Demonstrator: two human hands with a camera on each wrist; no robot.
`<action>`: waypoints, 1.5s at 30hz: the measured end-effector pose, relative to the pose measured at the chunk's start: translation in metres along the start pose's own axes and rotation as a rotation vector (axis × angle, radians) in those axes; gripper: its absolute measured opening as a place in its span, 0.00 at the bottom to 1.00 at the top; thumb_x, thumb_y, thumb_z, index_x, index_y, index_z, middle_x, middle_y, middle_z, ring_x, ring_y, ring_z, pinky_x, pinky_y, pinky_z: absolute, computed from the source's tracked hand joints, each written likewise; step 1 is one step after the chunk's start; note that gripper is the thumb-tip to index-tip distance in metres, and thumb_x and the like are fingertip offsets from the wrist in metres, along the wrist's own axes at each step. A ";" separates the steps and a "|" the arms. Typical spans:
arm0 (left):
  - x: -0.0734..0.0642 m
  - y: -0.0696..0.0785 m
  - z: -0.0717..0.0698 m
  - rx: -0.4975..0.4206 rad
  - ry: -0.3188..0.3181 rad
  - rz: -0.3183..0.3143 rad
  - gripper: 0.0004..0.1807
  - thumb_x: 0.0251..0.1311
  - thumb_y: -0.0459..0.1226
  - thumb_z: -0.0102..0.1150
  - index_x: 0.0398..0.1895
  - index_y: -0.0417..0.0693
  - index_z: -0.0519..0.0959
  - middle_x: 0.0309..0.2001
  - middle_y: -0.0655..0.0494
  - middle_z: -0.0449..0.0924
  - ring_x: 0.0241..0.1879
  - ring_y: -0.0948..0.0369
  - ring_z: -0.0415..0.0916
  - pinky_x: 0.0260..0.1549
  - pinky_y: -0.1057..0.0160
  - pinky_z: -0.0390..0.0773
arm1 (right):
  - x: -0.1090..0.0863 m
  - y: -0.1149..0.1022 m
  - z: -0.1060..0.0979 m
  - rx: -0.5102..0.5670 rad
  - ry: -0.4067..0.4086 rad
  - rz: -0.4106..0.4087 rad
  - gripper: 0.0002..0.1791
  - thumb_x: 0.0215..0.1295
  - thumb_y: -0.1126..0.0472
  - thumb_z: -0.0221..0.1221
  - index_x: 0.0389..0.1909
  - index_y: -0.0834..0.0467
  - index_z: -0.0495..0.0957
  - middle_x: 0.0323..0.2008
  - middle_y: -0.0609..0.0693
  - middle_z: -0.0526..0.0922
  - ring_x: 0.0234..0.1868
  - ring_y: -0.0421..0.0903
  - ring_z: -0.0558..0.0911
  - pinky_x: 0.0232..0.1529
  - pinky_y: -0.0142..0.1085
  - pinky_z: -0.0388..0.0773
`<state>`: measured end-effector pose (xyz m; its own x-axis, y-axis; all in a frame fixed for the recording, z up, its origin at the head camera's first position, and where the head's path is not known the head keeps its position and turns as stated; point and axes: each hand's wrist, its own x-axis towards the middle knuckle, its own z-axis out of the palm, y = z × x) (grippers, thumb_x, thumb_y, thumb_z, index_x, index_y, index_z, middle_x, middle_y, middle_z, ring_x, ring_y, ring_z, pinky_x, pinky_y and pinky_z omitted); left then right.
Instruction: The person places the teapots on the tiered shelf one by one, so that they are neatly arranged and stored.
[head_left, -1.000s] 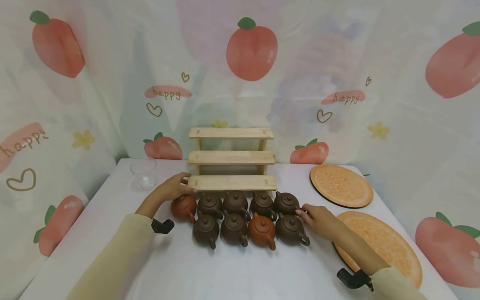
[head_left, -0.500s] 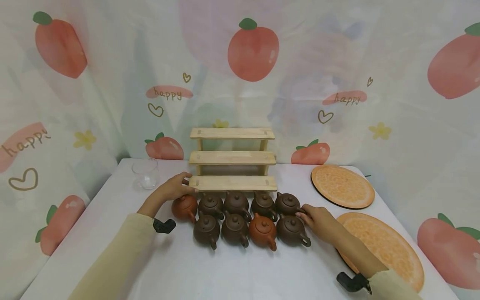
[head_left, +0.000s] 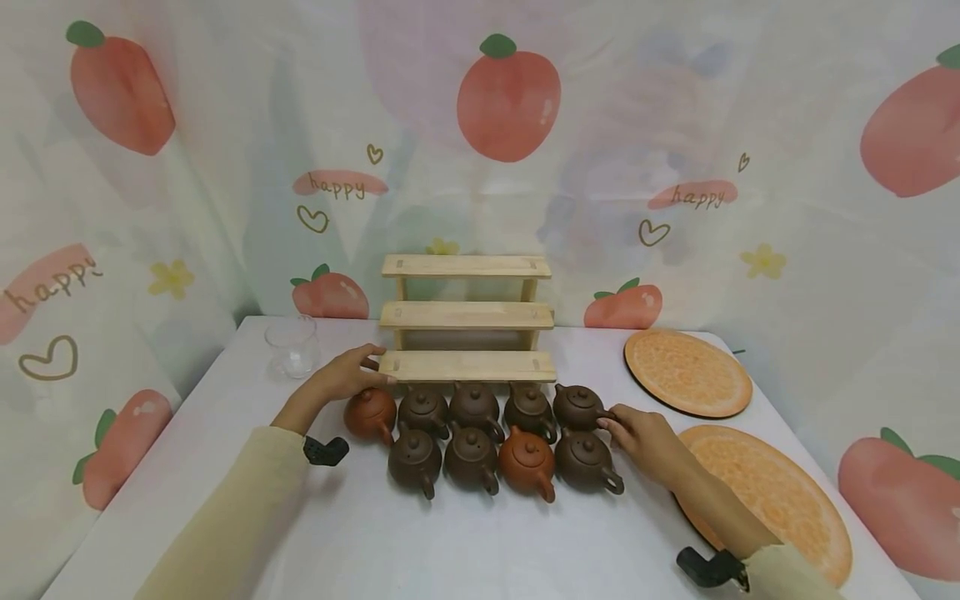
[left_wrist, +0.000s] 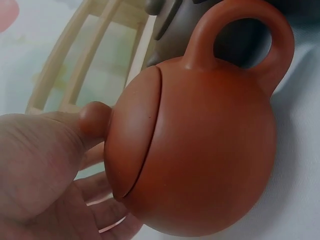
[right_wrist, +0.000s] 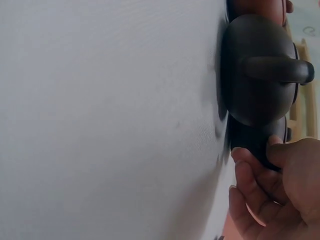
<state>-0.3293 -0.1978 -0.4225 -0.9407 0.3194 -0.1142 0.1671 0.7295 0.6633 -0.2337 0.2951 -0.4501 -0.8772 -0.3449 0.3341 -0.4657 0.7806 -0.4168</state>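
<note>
My left hand reaches over an orange-red clay teapot and holds the left end of the stepped wooden shelf, thumb in front and index finger behind. In the left wrist view, the teapot's lid knob stands close to my thumb, and several fingers lie behind the lid. My right hand pinches the handle of a dark brown teapot at the right end of the back row. The right wrist view shows this teapot largely hidden behind another dark teapot.
The front row holds another orange-red teapot among dark ones. A clear glass cup stands at the back left. Two pizza-patterned round mats lie on the right, one partly under my right forearm. Printed cloth walls surround the white table.
The view has shifted very slightly. My right hand has eased a little to the right along with the dark teapot. My left hand stays in place.
</note>
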 end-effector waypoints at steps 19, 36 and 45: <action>-0.003 -0.007 -0.005 0.015 0.017 0.015 0.38 0.71 0.48 0.66 0.77 0.38 0.67 0.59 0.30 0.81 0.62 0.37 0.78 0.60 0.41 0.76 | 0.013 -0.005 -0.010 0.024 0.030 0.138 0.12 0.80 0.57 0.59 0.35 0.59 0.80 0.23 0.47 0.80 0.22 0.38 0.69 0.26 0.33 0.68; -0.001 -0.008 -0.001 0.010 0.037 0.004 0.38 0.71 0.47 0.67 0.77 0.39 0.68 0.57 0.31 0.83 0.60 0.39 0.80 0.58 0.43 0.78 | 0.080 -0.023 -0.055 -0.019 0.133 0.086 0.17 0.82 0.57 0.56 0.32 0.61 0.80 0.23 0.48 0.82 0.22 0.44 0.72 0.26 0.38 0.67; 0.001 -0.007 0.000 0.011 0.037 -0.011 0.38 0.71 0.48 0.67 0.78 0.41 0.68 0.56 0.31 0.83 0.58 0.40 0.81 0.57 0.44 0.79 | 0.121 -0.034 -0.063 -0.003 0.172 0.065 0.17 0.82 0.57 0.56 0.32 0.62 0.80 0.22 0.53 0.80 0.23 0.46 0.72 0.28 0.41 0.67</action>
<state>-0.3316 -0.2028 -0.4273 -0.9529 0.2884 -0.0941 0.1592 0.7394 0.6541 -0.3169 0.2594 -0.3424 -0.8724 -0.1998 0.4461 -0.4082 0.7999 -0.4400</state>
